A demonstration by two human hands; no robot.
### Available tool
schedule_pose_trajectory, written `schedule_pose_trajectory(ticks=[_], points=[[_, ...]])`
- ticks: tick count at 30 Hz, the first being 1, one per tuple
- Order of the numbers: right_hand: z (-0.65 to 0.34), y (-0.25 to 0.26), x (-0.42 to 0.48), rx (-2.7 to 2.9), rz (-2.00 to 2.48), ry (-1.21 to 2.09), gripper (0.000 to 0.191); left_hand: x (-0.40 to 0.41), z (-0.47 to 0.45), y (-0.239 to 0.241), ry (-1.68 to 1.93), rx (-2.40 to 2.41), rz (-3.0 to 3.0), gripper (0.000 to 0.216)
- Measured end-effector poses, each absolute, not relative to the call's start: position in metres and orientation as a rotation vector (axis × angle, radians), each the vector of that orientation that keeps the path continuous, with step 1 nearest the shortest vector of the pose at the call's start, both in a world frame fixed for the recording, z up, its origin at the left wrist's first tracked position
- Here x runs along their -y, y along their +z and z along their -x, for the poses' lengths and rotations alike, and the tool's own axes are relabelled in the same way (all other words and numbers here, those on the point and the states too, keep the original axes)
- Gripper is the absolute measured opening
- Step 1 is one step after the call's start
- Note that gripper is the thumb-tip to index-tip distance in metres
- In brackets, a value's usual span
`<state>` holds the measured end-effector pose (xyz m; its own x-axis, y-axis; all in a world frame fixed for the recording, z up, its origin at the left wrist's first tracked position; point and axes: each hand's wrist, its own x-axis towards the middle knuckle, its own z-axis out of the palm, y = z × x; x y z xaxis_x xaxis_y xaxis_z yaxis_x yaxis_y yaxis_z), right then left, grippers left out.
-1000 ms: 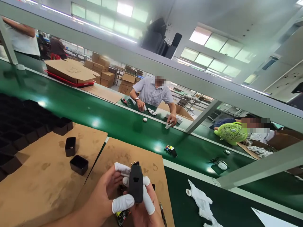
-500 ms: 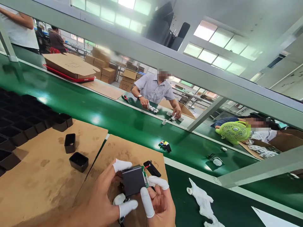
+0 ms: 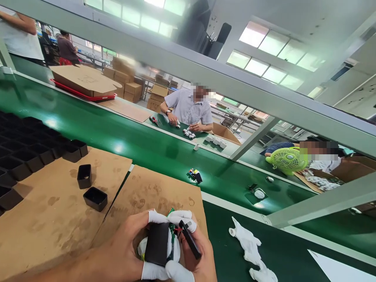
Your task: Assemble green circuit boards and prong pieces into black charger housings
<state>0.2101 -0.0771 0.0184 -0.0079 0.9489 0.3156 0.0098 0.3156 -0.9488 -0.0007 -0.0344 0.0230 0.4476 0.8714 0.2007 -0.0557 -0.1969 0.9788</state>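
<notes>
My left hand [image 3: 129,244] has its white-capped fingers closed around a black rectangular box [image 3: 157,243], gripping its top and bottom edges. Against the box's right side is a green circuit board [image 3: 172,244], seen edge-on. My right hand [image 3: 203,252], also in white finger caps, pinches the board at its upper and lower ends. A flat black cover [image 3: 190,241] stands tilted against the right fingers, with red wire beside it. Something white shows behind the box, partly hidden. Both hands are above the brown cardboard [image 3: 164,188].
Black open boxes [image 3: 29,150] crowd the left, with two single ones [image 3: 95,199] nearer. A green belt [image 3: 158,152] carries a small circuit assembly [image 3: 195,175]. White gloves [image 3: 245,241] lie at right. Opposite, a co-worker [image 3: 188,107] handles white parts; a green fan [image 3: 289,159] stands farther right.
The box has turned, and the right fingers have moved onto the board's ends. The black cover now rests by my right hand. The circuit assembly shifted left; the co-worker's hands moved left.
</notes>
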Motion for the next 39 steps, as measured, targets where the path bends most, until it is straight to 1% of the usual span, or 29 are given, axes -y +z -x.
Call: schedule_pose_trajectory(ticks=[2, 5, 9, 10, 12, 15, 17, 20, 22, 24, 26, 29, 32, 36, 37, 39], points=[[-0.222, 0.02, 0.078, 1.451, 0.966, 0.963, 0.066, 0.033, 0.001, 0.027, 1.005, -0.708, -1.537, 0.059], [-0.229, 0.016, 0.083, 1.544, 0.998, 0.877, 0.066, 0.032, 0.0, 0.034, 1.019, -0.661, -1.566, 0.053], [-0.219, 0.008, 0.093, 1.467, 1.051, 0.73, 0.063, 0.031, 0.001, 0.044, 0.966, -0.634, -1.589, 0.046], [-0.218, 0.007, 0.096, 1.439, 1.056, 0.704, 0.062, 0.03, 0.003, 0.044, 0.945, -0.636, -1.599, 0.047], [-0.225, 0.011, 0.099, 1.387, 1.104, 0.649, 0.06, 0.025, 0.007, 0.038, 0.922, -0.694, -1.642, 0.055], [-0.256, 0.03, 0.096, 1.223, 1.31, 0.421, 0.055, 0.014, 0.013, 0.018, 0.947, -0.856, -1.69, 0.072], [-0.281, 0.048, 0.087, 1.13, 1.423, 0.249, 0.053, 0.006, 0.014, 0.004, 0.993, -0.923, -1.635, 0.068], [-0.305, 0.069, 0.066, 1.275, 1.696, 0.175, 0.052, -0.002, 0.01, -0.008, 1.084, -0.959, -1.5, 0.061], [-0.309, 0.07, 0.053, 1.423, 1.936, 0.157, 0.048, -0.005, 0.007, -0.009, 1.141, -0.987, -1.425, 0.059], [-0.306, 0.062, 0.045, 1.517, 2.074, 0.188, 0.045, -0.007, 0.005, -0.009, 1.165, -1.023, -1.383, 0.056], [-0.302, 0.051, 0.041, 1.567, 2.073, 0.238, 0.046, -0.011, 0.004, -0.009, 1.148, -1.05, -1.348, 0.053], [-0.293, 0.041, 0.043, 1.645, 2.023, 0.232, 0.047, -0.018, 0.003, -0.014, 1.11, -1.076, -1.265, 0.056], [-0.279, 0.043, 0.048, 1.729, 1.944, 0.181, 0.036, -0.022, 0.001, -0.021, 1.085, -1.088, -1.23, 0.058], [-0.258, 0.045, 0.056, 2.046, 1.786, 0.241, 0.022, -0.022, -0.002, -0.024, 1.08, -1.095, -1.223, 0.057], [-0.254, 0.043, 0.057, 2.13, 1.766, 0.22, 0.027, -0.022, -0.002, -0.024, 1.081, -1.099, -1.219, 0.057], [-0.25, 0.036, 0.059, 2.227, 1.769, 0.118, 0.044, -0.021, -0.003, -0.024, 1.084, -1.107, -1.212, 0.057]])
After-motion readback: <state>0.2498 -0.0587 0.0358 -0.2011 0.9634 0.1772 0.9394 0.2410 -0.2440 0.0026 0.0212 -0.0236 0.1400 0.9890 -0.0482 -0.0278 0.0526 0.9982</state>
